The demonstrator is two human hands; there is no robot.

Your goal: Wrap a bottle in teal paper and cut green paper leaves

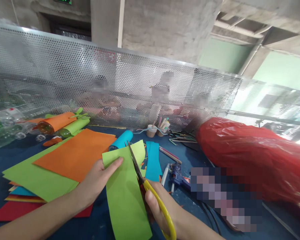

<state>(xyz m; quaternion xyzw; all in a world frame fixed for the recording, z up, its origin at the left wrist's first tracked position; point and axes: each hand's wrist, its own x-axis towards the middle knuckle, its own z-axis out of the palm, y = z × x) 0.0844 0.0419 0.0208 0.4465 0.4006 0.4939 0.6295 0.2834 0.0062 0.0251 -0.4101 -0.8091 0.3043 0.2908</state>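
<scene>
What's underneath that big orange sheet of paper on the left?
Under the orange sheet, light green paper shows, with a blue sheet and a red sheet lower down. The covered parts cannot be seen.

Lime-green paper (125,196); yellow-handled scissors (150,187); red bag (240,150); blue table (100,225).

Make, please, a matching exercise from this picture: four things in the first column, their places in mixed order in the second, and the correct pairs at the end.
Things
1. Yellow-handled metal scissors
2. Long light-green paper piece
3. Big red plastic bag
4. Flat orange paper sheet

Places
A. At the right side of the picture
B. Lying on a larger light-green paper sheet
C. Gripped by the right hand
D. Held by the left hand

Pairs
1-C, 2-D, 3-A, 4-B
</scene>
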